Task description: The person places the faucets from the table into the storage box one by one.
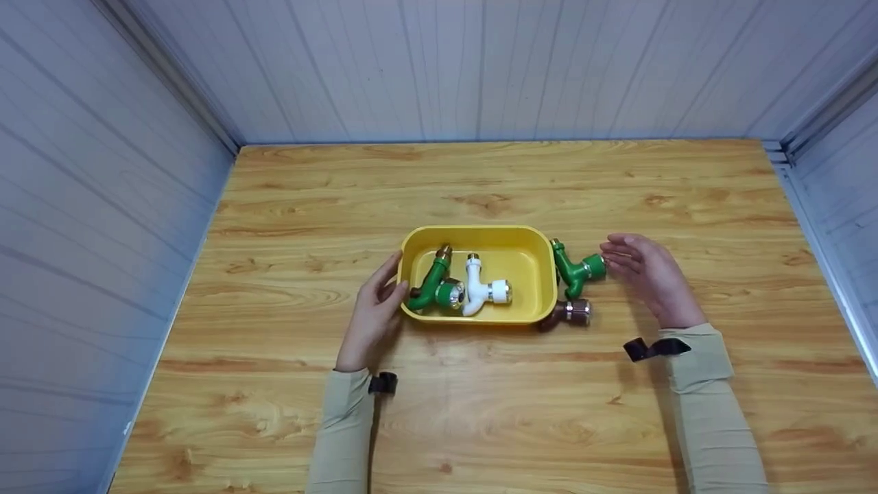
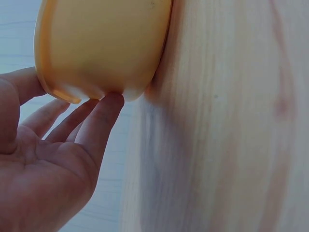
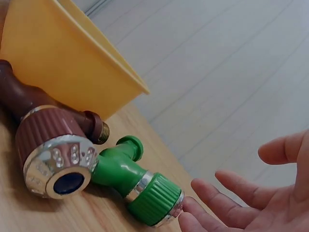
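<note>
Nearest, beige sleeves [image 1: 343, 432] with black straps [image 1: 383, 383] at the wrists extend over the wood-grain table [image 1: 480, 412]. The left hand [image 1: 370, 312] holds the left end of the yellow bin [image 1: 480, 238], thumb at the rim and fingertips against the outer wall. A brown tap [image 1: 577, 312] lies on the table at the bin's near right corner. Within the bin, a green tap [image 1: 431, 285] slants along the left side; a white tap [image 1: 478, 293] lies just to its right. The right hand [image 1: 648, 274] is empty, its fingers loosely extended and wide of the thumb; fingertips adjoin the knob of the outer green tap [image 1: 575, 271], contact uncertain. That tap lies beside the bin's right wall, beyond the brown one. Pale panelled walls [image 1: 446, 68] stand behind.
</note>
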`<action>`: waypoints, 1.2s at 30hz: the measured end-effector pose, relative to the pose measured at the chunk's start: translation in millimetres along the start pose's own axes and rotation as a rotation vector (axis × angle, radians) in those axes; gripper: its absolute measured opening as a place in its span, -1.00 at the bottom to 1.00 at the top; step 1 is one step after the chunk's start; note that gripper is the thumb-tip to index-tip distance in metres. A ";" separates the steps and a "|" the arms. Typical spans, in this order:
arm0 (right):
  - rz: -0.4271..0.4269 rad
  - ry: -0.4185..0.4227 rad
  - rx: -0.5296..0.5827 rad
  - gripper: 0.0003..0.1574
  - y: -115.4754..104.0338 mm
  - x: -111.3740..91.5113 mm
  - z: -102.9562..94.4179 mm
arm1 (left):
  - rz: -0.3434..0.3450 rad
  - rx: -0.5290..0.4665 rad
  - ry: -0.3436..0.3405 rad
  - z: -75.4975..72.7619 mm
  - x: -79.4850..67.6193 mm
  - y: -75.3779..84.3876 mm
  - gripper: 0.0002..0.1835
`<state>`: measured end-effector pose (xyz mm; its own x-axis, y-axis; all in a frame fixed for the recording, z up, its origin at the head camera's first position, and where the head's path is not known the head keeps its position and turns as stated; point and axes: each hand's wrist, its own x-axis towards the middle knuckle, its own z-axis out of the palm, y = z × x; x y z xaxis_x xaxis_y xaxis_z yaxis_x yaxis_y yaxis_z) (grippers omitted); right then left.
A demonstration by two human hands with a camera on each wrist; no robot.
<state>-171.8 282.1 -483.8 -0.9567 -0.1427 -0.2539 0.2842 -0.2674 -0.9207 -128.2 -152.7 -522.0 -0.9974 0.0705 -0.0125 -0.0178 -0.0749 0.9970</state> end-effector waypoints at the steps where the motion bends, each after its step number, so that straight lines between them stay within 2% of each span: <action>1: 0.008 -0.001 -0.014 -0.48 0.9 0.5 -0.8 | -0.003 -0.002 0.001 0.2 -0.1 0.0 -0.44; 8: 0.054 0.001 -0.090 -0.42 8.8 3.6 -5.5 | 0.001 -0.009 -0.002 0.7 -0.8 -0.6 -0.44; 16: 0.086 -0.009 -0.125 -0.36 16.4 8.1 -8.7 | -0.033 -0.037 -0.013 0.1 0.0 0.2 -0.43; 20: 0.085 -0.008 -0.150 -0.35 17.8 10.3 -8.7 | -0.041 -0.028 -0.025 2.4 -2.9 13.5 -0.43; 23: 0.081 -0.016 -0.151 -0.34 18.5 12.0 -8.0 | -0.013 -0.002 -0.022 1.3 -2.9 11.4 -0.43; 27: 0.079 -0.024 -0.160 -0.33 19.5 12.8 -8.2 | 0.020 0.018 -0.005 -1.4 -0.7 -1.6 -0.44; 32: 0.070 -0.022 -0.201 -0.33 20.1 12.9 -8.6 | -0.010 0.003 -0.011 -0.8 -1.6 1.7 -0.43; 36: 0.057 0.002 -0.247 -0.36 21.1 13.4 -7.9 | -0.031 0.000 -0.030 0.4 -3.4 11.7 -0.43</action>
<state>-179.1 282.1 -508.9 -0.9397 -0.1493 -0.3076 0.3136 -0.0178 -0.9494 -124.9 -153.4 -510.3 -0.9939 0.1029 -0.0408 -0.0483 -0.0719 0.9962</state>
